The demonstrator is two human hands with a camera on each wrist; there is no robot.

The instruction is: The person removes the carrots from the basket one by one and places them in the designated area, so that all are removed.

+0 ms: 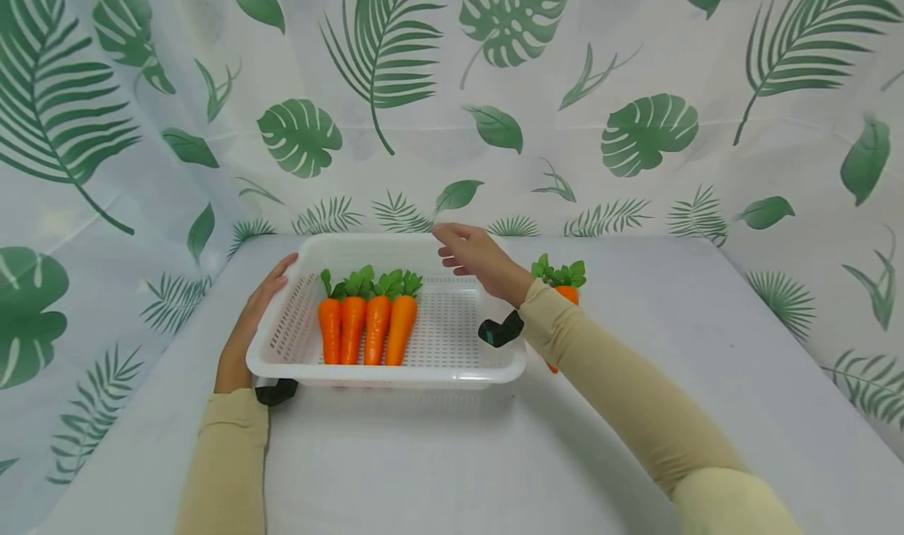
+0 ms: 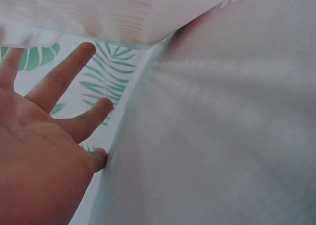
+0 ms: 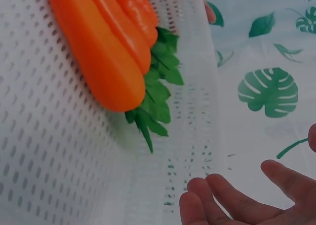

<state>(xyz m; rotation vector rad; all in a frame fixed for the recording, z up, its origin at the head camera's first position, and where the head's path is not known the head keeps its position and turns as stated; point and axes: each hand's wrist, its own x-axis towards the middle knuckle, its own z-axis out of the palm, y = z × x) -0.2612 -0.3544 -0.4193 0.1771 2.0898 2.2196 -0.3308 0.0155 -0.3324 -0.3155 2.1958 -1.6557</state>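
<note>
A white perforated plastic basket (image 1: 452,374) contains several orange carrots (image 1: 377,327) with green leafy tops, lined up side by side on its left half. My left hand (image 1: 257,303) lies along the basket's left side. Its fingers are extended and spread in the left wrist view, under the basket's pale wall (image 2: 123,18). Over the basket's far right part is my right hand (image 1: 483,260), holding nothing, its fingers loosely bent. In the right wrist view its fingertips (image 3: 197,190) appear near the basket's far wall. Another carrot (image 1: 567,292) lies right of the basket, partly hidden by my right forearm.
A white cloth covers the table (image 1: 395,464). Behind and at both sides hangs a white curtain (image 1: 544,111) printed with green leaves. Black wrist-camera mounts (image 1: 277,392) sit at both wrists, the right one over the basket's right end.
</note>
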